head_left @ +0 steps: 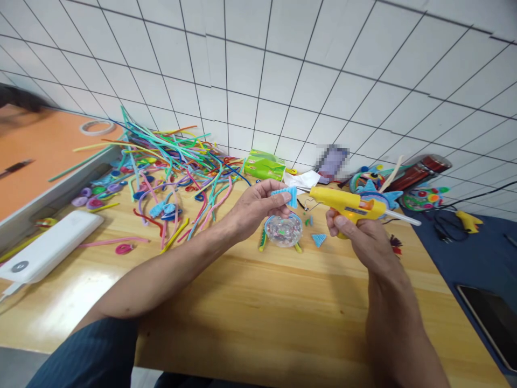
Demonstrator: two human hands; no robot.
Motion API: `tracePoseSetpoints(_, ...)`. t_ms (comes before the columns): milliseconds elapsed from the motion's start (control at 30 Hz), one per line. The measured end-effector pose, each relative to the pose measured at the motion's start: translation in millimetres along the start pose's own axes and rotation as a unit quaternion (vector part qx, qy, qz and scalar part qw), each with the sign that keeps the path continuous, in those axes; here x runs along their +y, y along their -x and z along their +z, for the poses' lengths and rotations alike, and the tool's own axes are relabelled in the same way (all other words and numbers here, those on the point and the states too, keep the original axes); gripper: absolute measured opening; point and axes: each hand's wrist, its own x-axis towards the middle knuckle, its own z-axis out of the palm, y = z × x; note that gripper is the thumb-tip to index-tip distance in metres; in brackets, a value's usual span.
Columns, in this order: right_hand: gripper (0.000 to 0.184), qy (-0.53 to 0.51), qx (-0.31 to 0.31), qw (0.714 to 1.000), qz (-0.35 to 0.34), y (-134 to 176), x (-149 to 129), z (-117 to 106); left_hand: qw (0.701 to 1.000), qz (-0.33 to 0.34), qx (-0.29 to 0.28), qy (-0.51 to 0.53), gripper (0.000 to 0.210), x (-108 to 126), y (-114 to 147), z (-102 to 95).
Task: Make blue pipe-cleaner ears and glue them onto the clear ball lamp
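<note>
Between the thumb and fingers of my left hand (264, 202) is a small light-blue ridged piece (291, 197), apparently made of pipe cleaner. My right hand (357, 229) grips a yellow hot glue gun (343, 202), its nozzle pointing left at the blue piece; I cannot tell whether the tip touches it. A clear glue stick (399, 216) sticks out of the gun's back. Below my hands stands a round clear container (284, 230) with colourful contents and yellow-green legs. Beside it on the table lies a light-blue ridged triangle (319, 240).
Tangled pipe cleaners (173, 156) cover the back left, near a white power bank (52, 245). Behind my hands are a green tissue pack (264, 165) and a tiled wall. At right stand decorated crafts (424, 198), a dark red flask (420, 171) and a phone (490, 318).
</note>
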Motion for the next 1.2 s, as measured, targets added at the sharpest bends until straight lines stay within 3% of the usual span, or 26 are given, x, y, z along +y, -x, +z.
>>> tracePoseSetpoints(1200, 0.063, 0.000, -0.011, 1.000, 0.002, -0.1, -3.4, -0.1, 1.000, -0.008, 0.004, 0.025, 0.051, 3.9, -1.5, 0.1)
